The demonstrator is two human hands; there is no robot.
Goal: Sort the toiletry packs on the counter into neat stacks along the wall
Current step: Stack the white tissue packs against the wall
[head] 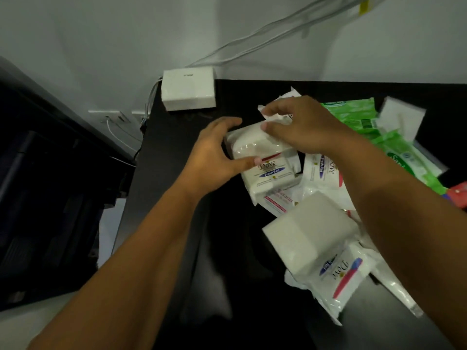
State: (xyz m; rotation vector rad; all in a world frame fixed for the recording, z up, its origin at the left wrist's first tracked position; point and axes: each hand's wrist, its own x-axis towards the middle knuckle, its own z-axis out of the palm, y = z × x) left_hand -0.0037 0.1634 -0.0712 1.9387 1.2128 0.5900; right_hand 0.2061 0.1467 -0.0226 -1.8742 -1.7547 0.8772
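Grey wall (pixel 101 34) backs a black counter (pixel 177 198), and a dark machine (pixel 50 185) stands off the counter's left edge, at the left of the frame. At upper centre a white box (pixel 188 89) sits against the wall with cables (pixel 252 46) trailing above it. Nothing else is squared up along there, so I'd say the sorting has hardly begun.

At centre, the left hand (pixel 214 152) curls thumb and fingers round the left end of a white pack (pixel 255 145), which sits over a Dove pack (pixel 270 170). The right hand (pixel 300 125), fingers curled, grips the same pack's far right side.

Green wipe packs (pixel 353 114) lie jumbled at upper right. A white block (pixel 310 231) rests on a second Dove pack (pixel 341 276) at lower right. All of these are still to stack.

Bare counter runs left of the heap, up towards the white box, with room for a stack. The left edge drops off close by, so packs want setting well in from it.
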